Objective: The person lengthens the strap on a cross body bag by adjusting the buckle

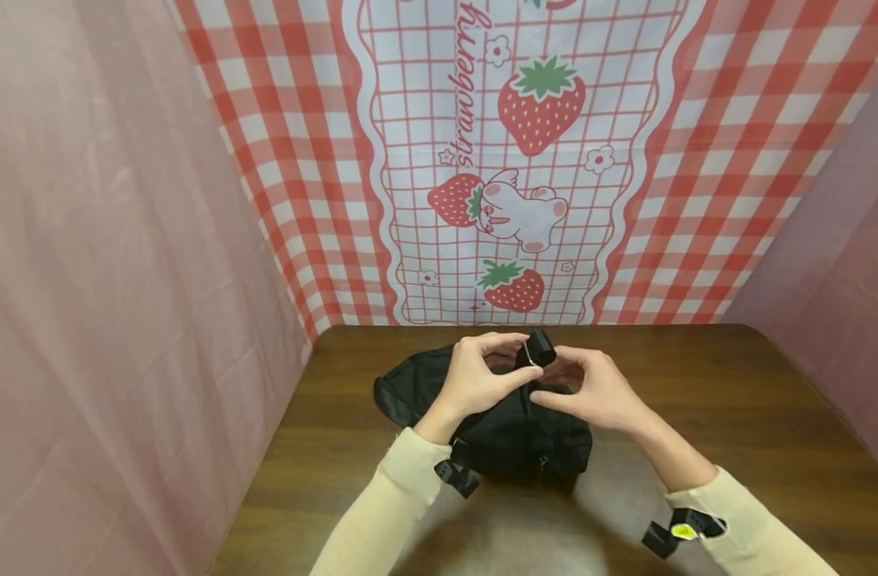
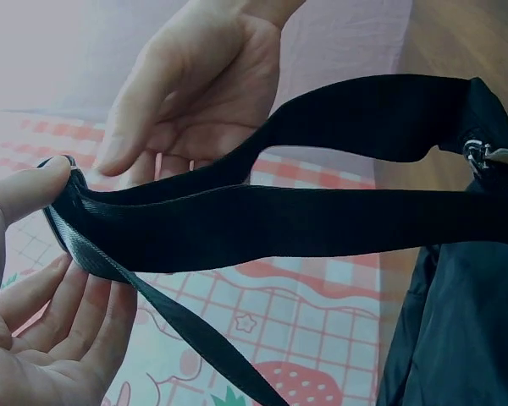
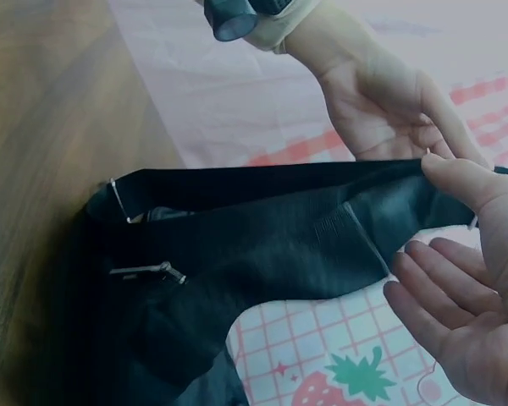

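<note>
A black fabric bag (image 1: pixel 511 440) lies on the table, its black strap (image 2: pixel 262 224) raised above it in a long loop. My left hand (image 1: pixel 475 376) pinches the strap at its slider (image 2: pixel 76 175), thumb on one side and fingers on the other. A loose length of strap hangs from there. Close by on the right, my right hand (image 1: pixel 597 392) is spread around the strap, thumb and fingers apart. Its fingers pass partly behind the webbing in the left wrist view. A metal zipper pull (image 3: pixel 165 268) shows on the bag in the right wrist view.
The brown wooden table (image 1: pixel 698 416) runs back to a red checked cloth (image 1: pixel 288 120) printed with strawberries. Pink curtains (image 1: pixel 122 280) hang on both sides. Small black cameras (image 1: pixel 456 478) are strapped to both wrists.
</note>
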Demonstrator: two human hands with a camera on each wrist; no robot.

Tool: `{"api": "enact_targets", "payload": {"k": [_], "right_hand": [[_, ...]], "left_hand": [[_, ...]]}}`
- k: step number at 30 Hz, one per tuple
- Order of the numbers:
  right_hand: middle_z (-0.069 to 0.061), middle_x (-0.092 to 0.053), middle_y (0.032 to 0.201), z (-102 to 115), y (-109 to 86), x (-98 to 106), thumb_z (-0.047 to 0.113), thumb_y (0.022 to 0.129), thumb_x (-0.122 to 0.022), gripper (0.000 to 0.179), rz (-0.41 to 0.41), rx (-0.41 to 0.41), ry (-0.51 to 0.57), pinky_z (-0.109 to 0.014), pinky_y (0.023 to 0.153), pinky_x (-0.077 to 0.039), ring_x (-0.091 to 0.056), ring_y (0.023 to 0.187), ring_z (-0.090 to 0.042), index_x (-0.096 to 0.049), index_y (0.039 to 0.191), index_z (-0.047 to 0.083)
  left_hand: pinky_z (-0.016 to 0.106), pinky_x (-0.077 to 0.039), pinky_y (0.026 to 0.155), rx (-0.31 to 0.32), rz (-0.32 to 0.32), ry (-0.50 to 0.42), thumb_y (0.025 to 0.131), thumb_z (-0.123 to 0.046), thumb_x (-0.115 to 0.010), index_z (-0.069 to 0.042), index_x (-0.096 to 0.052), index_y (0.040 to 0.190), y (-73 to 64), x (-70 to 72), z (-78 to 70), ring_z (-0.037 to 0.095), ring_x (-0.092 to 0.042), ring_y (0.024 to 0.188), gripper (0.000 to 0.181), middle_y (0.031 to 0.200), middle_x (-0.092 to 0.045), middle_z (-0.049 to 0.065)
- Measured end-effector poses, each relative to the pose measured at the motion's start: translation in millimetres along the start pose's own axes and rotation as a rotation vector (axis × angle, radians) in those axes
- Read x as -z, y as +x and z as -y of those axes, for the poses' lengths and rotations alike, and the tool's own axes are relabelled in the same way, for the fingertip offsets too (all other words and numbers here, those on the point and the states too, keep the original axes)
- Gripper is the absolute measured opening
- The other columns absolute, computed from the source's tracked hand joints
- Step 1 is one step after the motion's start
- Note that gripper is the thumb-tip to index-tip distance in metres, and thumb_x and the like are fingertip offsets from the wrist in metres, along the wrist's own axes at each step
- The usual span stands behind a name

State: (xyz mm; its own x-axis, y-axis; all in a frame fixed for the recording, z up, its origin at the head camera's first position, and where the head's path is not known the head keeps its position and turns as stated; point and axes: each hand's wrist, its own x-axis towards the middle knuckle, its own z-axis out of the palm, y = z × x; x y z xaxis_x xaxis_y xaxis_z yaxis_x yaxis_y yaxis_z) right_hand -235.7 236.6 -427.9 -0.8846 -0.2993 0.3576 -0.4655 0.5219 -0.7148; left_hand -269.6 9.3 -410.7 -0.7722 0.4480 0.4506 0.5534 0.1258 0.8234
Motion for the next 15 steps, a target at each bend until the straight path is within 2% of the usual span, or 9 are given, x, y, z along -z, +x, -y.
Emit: {"api": "enact_targets", "payload": {"k": [3, 7, 15], "right_hand": [[-0.003, -0.080, 0.109, 3.1, 3.8, -1.5, 0.022, 0.086, -0.092, 0.041, -0.022, 0.015, 0.012, -0.025, 0.085, -0.065, -0.078, 0.095, -0.013, -0.077, 0.123, 0.012], [-0.004, -0.081, 0.105, 6.7, 5.7, -2.0, 0.020, 0.085, -0.093, 0.037, -0.048, 0.024, -0.002, -0.022, 0.083, -0.064, -0.078, 0.090, -0.010, -0.079, 0.118, 0.009], [0.000, -0.080, 0.096, 4.3, -0.3, -0.4, 0.019, 0.084, -0.093, 0.029, -0.048, 0.011, -0.060, -0.031, 0.083, -0.067, -0.077, 0.087, -0.008, -0.079, 0.108, 0.013]], "left_hand": [[0.028, -0.065, 0.092, -0.013, 0.006, -0.006, 0.090, -0.013, -0.087, -0.004, -0.076, 0.130, 0.7, -0.2, -0.4, 0.026, -0.078, 0.105, 0.042, 0.125, -0.078, 0.014], [0.028, -0.065, 0.092, -0.016, 0.012, -0.006, 0.090, -0.013, -0.086, -0.003, -0.076, 0.130, 0.5, 0.1, -0.6, 0.026, -0.078, 0.105, 0.042, 0.124, -0.078, 0.015], [0.024, -0.063, 0.094, 0.003, 0.006, 0.006, 0.092, -0.014, -0.086, -0.005, -0.075, 0.132, -0.2, 2.7, -0.2, 0.026, -0.076, 0.110, 0.043, 0.129, -0.077, 0.013]]}}
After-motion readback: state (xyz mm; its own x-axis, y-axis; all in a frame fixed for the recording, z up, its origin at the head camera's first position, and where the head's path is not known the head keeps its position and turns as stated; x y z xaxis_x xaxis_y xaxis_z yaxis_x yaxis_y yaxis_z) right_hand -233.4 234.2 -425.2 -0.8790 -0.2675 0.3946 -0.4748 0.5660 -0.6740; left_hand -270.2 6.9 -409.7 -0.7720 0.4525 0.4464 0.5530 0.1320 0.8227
